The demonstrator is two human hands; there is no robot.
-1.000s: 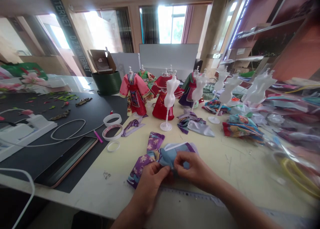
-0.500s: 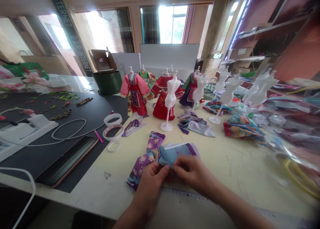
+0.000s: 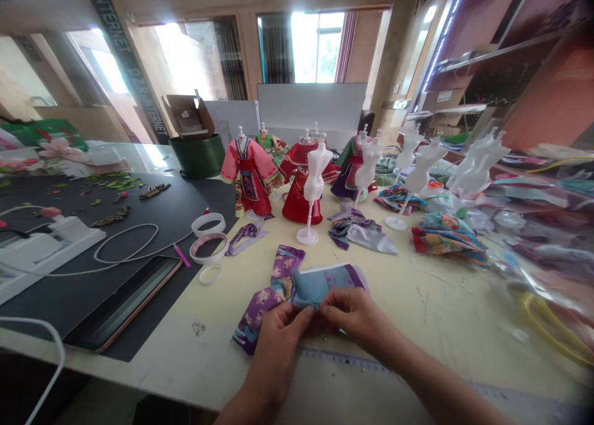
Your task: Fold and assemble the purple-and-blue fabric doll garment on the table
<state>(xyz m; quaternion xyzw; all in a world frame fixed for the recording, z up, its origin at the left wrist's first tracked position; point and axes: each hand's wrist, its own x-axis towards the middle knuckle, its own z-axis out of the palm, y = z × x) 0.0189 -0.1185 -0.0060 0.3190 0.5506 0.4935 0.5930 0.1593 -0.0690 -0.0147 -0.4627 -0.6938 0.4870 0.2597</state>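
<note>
A small doll garment [image 3: 312,286] in blue and purple lies at the front of the table, its flowered purple sleeve [image 3: 260,312] spreading to the left. My left hand [image 3: 283,332] pinches the garment's near edge between thumb and forefinger. Close beside it, my right hand [image 3: 350,313] pinches the same edge, fingertips nearly meeting the left ones. Whatever small part sits between the fingertips is hidden. Under my hands runs a clear ruler [image 3: 343,358] along the table's front.
Beyond the garment stand a bare white mannequin [image 3: 315,177] and a mannequin in a pink-and-red robe [image 3: 250,171]. Tape rolls [image 3: 208,247] and a phone [image 3: 125,304] lie to the left. Folded purple-grey cloth [image 3: 359,230] rests behind; bagged fabrics [image 3: 448,245] are at the right.
Both hands keep their pinch on the garment's edge with barely any movement. The whole view has shifted slightly.
</note>
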